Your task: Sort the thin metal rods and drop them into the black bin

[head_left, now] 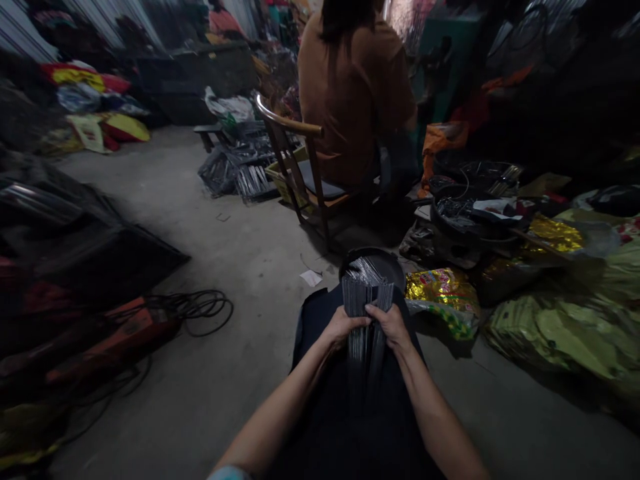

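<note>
Over a dark cloth [315,353] on my lap, a bundle of thin grey metal rods [356,300] stands with its ends pointing away from me. My left hand [345,323] wraps round the larger, left part of the bundle. Closed round a narrower group of rods [385,297] on the right is my right hand [390,325]. Both thumbs meet near the gap between the two groups. Just beyond the rod ends sits a round dark basin [395,267] with more shiny rods [367,270] in it. The rods' near ends fade into shadow.
Ahead, a person in a brown shirt [355,100] sits on a wooden chair [320,180]. Shiny gold packaging [443,290] and yellowish sacks [550,340] lie to the right. An orange machine [120,337] with black cable [210,310] lies on the left floor. A dark pan [450,220] holds metal pieces.
</note>
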The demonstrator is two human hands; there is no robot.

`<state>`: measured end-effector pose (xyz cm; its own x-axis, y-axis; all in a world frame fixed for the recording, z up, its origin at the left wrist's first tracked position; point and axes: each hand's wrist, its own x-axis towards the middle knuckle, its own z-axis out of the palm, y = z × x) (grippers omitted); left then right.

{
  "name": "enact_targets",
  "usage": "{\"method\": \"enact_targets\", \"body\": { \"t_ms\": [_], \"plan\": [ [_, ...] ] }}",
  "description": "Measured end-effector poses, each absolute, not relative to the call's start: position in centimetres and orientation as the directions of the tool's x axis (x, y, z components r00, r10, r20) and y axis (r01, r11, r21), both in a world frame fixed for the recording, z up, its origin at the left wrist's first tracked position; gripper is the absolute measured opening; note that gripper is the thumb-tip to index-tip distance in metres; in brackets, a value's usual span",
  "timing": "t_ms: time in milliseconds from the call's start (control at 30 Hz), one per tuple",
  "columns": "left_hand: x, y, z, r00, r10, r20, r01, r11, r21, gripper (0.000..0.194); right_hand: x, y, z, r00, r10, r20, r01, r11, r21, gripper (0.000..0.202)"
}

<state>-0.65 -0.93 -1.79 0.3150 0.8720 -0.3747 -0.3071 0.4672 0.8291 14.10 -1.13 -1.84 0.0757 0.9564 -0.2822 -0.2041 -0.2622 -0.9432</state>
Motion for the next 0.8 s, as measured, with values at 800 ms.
{"method": "enact_targets", "body": {
  "t_ms": [800],
  "plan": [
    [-0.58,-1.05,-1.47,0.300,0.848,-0.437,-0.334,0.522,0.785,0.027,14.22,-1.40,-2.03,0.009,0.955,-0.295,-0.301,-0.279,-0.912,0.034]
  ]
}}
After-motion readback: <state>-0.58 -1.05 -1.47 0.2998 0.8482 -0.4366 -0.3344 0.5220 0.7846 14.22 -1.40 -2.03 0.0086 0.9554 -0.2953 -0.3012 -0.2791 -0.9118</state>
